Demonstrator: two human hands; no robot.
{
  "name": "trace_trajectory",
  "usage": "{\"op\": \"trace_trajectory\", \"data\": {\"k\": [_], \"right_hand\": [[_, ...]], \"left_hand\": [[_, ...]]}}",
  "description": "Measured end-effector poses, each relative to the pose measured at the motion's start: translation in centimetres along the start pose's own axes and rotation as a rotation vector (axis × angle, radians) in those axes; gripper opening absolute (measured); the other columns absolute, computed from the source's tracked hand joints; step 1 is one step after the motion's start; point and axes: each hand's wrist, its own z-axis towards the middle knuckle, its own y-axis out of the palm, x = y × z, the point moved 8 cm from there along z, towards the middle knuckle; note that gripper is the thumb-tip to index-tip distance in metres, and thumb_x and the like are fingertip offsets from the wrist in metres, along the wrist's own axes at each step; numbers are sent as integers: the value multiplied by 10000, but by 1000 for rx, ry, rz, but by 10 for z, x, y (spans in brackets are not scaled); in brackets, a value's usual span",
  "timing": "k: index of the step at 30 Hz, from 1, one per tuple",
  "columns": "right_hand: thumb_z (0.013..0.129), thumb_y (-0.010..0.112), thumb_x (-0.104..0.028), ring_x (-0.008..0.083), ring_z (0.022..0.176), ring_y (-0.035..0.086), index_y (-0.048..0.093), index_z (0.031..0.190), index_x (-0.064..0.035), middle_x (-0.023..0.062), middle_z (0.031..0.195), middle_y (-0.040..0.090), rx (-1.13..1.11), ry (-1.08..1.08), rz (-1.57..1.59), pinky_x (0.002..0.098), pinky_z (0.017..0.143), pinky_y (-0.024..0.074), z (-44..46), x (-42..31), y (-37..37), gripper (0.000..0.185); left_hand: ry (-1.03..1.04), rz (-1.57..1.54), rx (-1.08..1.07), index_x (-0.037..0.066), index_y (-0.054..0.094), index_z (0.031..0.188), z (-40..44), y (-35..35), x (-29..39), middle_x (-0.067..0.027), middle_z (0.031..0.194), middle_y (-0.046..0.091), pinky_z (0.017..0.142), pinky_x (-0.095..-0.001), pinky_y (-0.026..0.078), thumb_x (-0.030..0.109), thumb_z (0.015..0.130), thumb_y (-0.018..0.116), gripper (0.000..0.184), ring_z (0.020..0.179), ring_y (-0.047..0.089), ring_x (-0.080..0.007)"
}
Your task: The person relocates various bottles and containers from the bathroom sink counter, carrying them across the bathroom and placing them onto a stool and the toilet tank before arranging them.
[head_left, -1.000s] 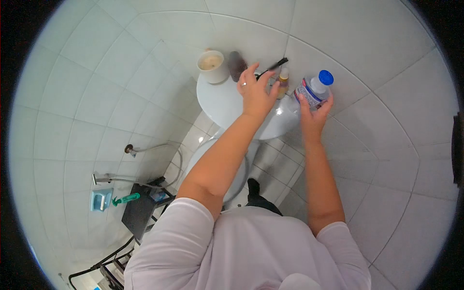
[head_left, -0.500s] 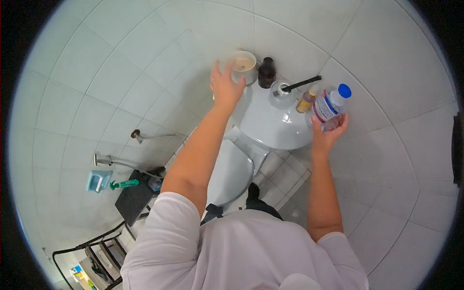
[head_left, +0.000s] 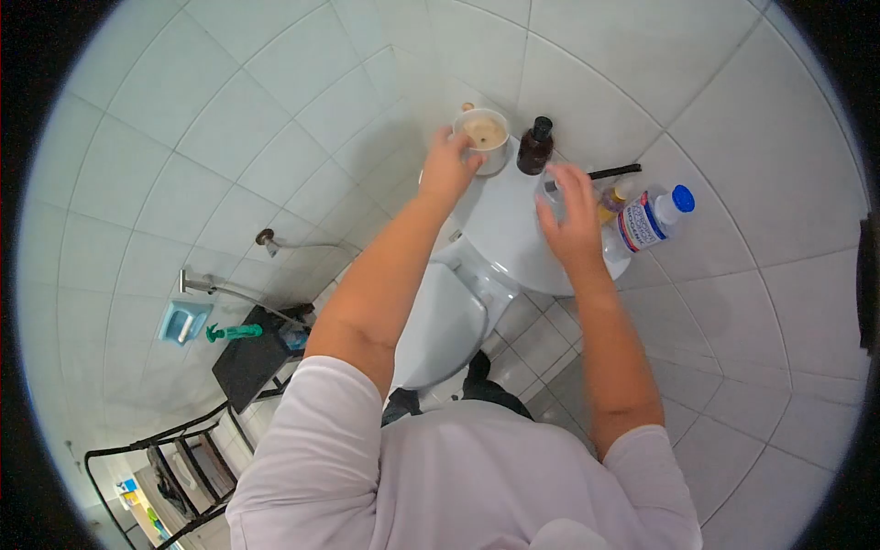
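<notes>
My left hand (head_left: pixel 449 172) is at the near left side of a white cup-shaped candle (head_left: pixel 483 131) with cream wax, thumb and fingers apart. Whether the fingertips touch the cup I cannot tell. My right hand (head_left: pixel 570 215) is over the clear glass bottle with a black stick-like part (head_left: pixel 614 171), its fingers spread and hiding most of the glass. Between the hands stands a dark brown bottle (head_left: pixel 534 148) with a black cap. Right of my right hand are a small yellow bottle (head_left: pixel 610 203), partly covered, and a clear bottle with a blue cap (head_left: pixel 646 220).
All these stand on the white toilet tank lid (head_left: pixel 490 225), above the closed toilet seat (head_left: pixel 435 321). Tiled walls meet behind it. To the left are a wall tap (head_left: pixel 266 238), a blue soap dish (head_left: pixel 183 321), a green spray bottle (head_left: pixel 234 332) and a black stand (head_left: pixel 252 367).
My right hand has let go of the blue-capped bottle and moved left to the glass bottle. My left hand remains beside the candle. The view has shifted slightly.
</notes>
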Motion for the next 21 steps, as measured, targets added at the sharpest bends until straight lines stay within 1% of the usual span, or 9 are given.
{"op": "trace_trajectory", "data": {"k": [1, 3, 5, 6, 8, 11, 13, 17, 21], "right_hand": [[716, 616, -87, 343, 1027, 458, 475, 1101, -58, 176, 1137, 435, 6, 2, -70, 403, 880, 379, 17, 3, 6, 412], [718, 611, -94, 351, 1012, 478, 480, 1100, -64, 183, 1141, 437, 13, 5, -140, 415, 860, 401, 45, 8, 15, 404], [740, 582, -106, 365, 953, 517, 501, 1089, -88, 181, 1125, 458, -203, 168, -326, 429, 804, 440, 64, 28, 38, 358], [740, 582, -106, 365, 953, 517, 501, 1089, -88, 181, 1125, 458, -205, 166, -325, 429, 804, 440, 72, 33, 44, 358], [764, 549, -105, 360, 905, 544, 534, 1058, -112, 159, 1084, 488, -328, 192, -466, 431, 751, 465, 85, 47, 63, 295], [773, 534, -100, 334, 916, 543, 557, 1028, -123, 135, 1051, 506, -389, 121, -417, 418, 763, 461, 101, 53, 80, 257], [773, 537, -100, 321, 922, 542, 562, 1020, -125, 128, 1038, 513, -400, 94, -383, 408, 771, 458, 111, 55, 88, 250], [767, 552, -108, 296, 941, 533, 564, 1014, -133, 111, 1020, 525, -470, 18, -314, 386, 802, 445, 135, 52, 112, 248], [762, 564, -114, 296, 972, 521, 563, 1036, -149, 110, 1054, 524, -533, -22, -255, 381, 818, 438, 148, 51, 133, 277]], "left_hand": [[22, 16, 43, 21, 577, 934, -2, -4, 2, -238, 1206, 403, 789, -362, 462, 192, 683, 690, 324, 991, 508, -341], [29, 25, 39, 48, 574, 912, -7, -6, 2, -226, 1220, 392, 815, -385, 441, 202, 685, 687, 296, 1023, 486, -352], [34, 33, 36, 76, 572, 891, -13, -8, 1, -214, 1233, 380, 840, -407, 419, 212, 687, 684, 269, 1055, 465, -362], [17, 16, 17, 79, 573, 892, -16, -7, -3, -211, 1231, 382, 841, -405, 420, 209, 689, 685, 266, 1051, 471, -356], [-3, 0, 3, 81, 575, 894, -22, -11, -7, -209, 1229, 383, 841, -402, 420, 207, 691, 687, 264, 1046, 476, -350], [5, -22, -16, 82, 574, 884, -36, -18, -2, -187, 1220, 392, 821, -388, 437, 207, 690, 693, 261, 1030, 489, -335], [78, -8, -21, 75, 571, 877, -42, -21, 6, -156, 1221, 397, 791, -370, 457, 200, 687, 698, 261, 1009, 501, -310], [157, -48, -3, 61, 582, 873, -46, -20, 13, -173, 1219, 414, 781, -366, 454, 178, 672, 705, 263, 969, 534, -312], [211, -148, -65, 60, 571, 885, -42, -8, 22, -151, 1235, 412, 789, -368, 449, 161, 681, 694, 258, 971, 532, -307]]}}
